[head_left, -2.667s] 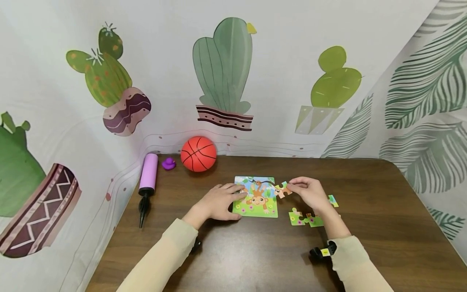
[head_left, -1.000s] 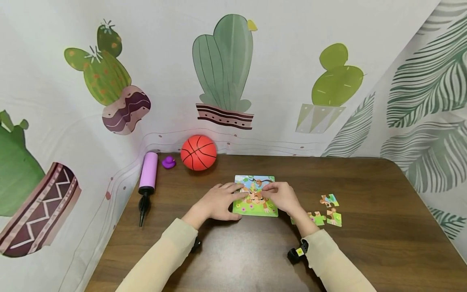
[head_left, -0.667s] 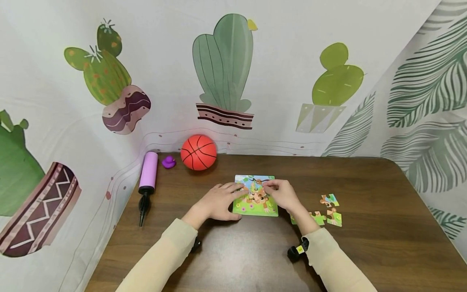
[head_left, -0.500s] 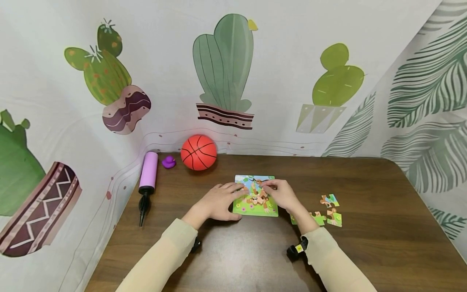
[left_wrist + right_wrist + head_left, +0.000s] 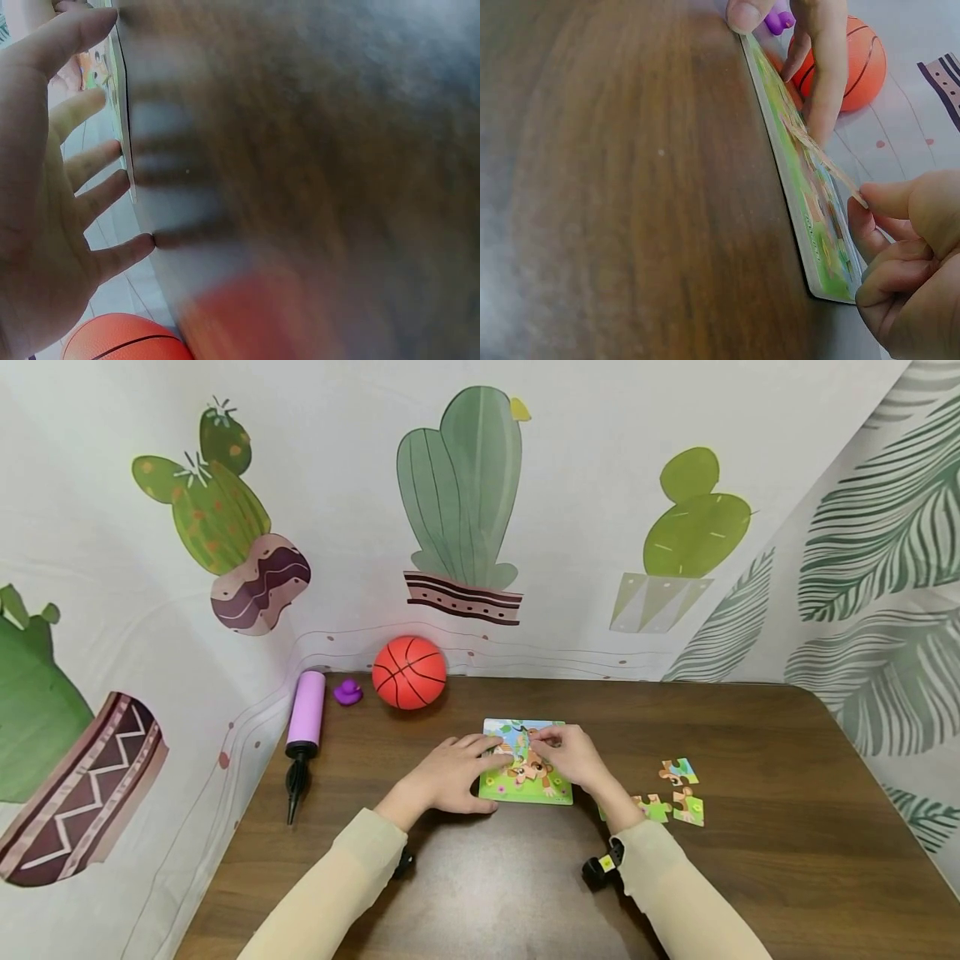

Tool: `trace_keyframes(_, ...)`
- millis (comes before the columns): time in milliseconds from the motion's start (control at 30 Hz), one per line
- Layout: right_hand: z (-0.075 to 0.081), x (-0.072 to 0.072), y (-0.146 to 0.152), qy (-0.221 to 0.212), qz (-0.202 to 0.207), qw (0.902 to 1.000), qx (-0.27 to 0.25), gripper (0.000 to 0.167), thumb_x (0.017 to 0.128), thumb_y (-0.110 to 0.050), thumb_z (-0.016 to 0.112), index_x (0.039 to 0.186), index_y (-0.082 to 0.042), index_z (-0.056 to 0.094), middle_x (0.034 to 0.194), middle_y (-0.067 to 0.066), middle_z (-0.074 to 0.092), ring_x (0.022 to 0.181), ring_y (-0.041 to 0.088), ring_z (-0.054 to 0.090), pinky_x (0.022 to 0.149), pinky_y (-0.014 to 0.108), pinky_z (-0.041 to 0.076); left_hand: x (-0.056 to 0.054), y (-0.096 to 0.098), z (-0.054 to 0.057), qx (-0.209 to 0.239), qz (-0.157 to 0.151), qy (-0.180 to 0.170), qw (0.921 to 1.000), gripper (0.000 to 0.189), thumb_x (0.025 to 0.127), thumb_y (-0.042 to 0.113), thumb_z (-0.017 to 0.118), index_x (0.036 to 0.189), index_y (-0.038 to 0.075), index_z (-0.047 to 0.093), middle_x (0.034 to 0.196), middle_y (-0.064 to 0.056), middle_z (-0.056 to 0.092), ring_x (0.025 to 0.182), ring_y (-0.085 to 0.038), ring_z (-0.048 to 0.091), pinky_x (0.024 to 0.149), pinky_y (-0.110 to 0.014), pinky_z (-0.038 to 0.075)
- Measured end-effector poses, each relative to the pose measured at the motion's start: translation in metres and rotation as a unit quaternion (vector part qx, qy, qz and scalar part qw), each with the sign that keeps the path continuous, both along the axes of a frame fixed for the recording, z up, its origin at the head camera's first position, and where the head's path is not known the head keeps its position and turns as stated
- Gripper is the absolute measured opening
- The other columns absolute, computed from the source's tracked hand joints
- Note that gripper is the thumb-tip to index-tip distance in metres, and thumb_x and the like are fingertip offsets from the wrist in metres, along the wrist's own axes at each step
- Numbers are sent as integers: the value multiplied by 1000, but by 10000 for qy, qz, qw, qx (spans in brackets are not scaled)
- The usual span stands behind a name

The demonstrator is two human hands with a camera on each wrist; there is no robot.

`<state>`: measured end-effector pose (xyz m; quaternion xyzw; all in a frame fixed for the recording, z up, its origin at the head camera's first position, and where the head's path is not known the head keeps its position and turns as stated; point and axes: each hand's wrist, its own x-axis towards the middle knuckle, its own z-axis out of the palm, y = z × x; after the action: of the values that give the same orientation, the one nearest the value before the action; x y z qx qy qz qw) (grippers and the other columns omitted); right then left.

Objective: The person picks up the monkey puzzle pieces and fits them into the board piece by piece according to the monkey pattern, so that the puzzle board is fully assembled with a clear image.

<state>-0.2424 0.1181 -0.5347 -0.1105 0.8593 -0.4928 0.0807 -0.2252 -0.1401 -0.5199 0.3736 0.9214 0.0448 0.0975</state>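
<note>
A puzzle board (image 5: 517, 794) with a monkey picture lies flat on the table in front of me. My left hand (image 5: 452, 774) rests with spread fingers on its left side, the thumb at the near left edge. Above the board my right hand (image 5: 576, 758) pinches a puzzle piece (image 5: 831, 166) between thumb and fingertips. In the right wrist view the piece is tilted, its far end down at the board's surface. Right of the board lie several loose puzzle pieces (image 5: 688, 807), some partly covered by my right wrist.
At the back left stand a red basketball (image 5: 408, 672), a purple rubber duck (image 5: 348, 692) and a lilac hand pump (image 5: 306, 710) with a black nozzle. A cactus-print cloth (image 5: 570, 527) hangs behind the brown table (image 5: 780, 793).
My right hand has brought the puzzle piece leftward from beside the board to over it, then shifted and turned it slightly there. The left hand has stayed in place.
</note>
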Motion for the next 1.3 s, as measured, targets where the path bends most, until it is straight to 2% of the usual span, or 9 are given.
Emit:
trace_keyframes(300,2,-2,-6,253,-240,9969,699,19,100,-23,72,111,-10,80,104,4,76,90,20,70,67,34,53,2,2,-1,-135,-101,83,9998,75,92,69,61,159,44,40,167,-1,29,151,-27,28,116,-60,31)
trace_keyframes(567,3,0,0,311,-291,9969,658,17,99,-24,74,109,-12,80,103,4,75,78,16,67,64,35,52,0,3,-2,-173,-145,116,9997,75,91,70,60,159,43,40,167,-2,29,150,-28,27,115,-60,32)
trace_keyframes(767,2,2,9,235,-72,9971,714,17,98,-26,74,108,-13,80,97,0,74,79,16,65,67,37,51,0,4,-2,-97,-135,111,9998,76,91,69,62,159,42,42,166,-3,30,150,-28,28,114,-60,33)
trace_keyframes(867,3,4,12,167,103,9965,807,19,96,-28,78,109,-15,80,97,-3,73,84,15,65,73,38,52,1,4,-2,-123,-129,119,9998,76,91,68,62,159,42,42,166,-2,30,150,-27,27,114,-60,33)
trace_keyframes(1100,4,6,13,81,488,9930,1069,42,82,-30,90,119,-15,77,108,-2,69,95,18,60,78,40,51,1,5,-2,-188,-112,89,9997,75,92,68,61,159,43,41,167,-2,29,150,-26,27,115,-59,33)
trace_keyframes(1300,4,5,11,115,614,9899,1275,44,83,-27,90,121,-12,76,110,-2,68,98,18,59,81,39,51,1,5,-1,-128,-113,54,9998,74,91,67,62,159,42,43,166,-3,29,150,-28,28,114,-61,33)
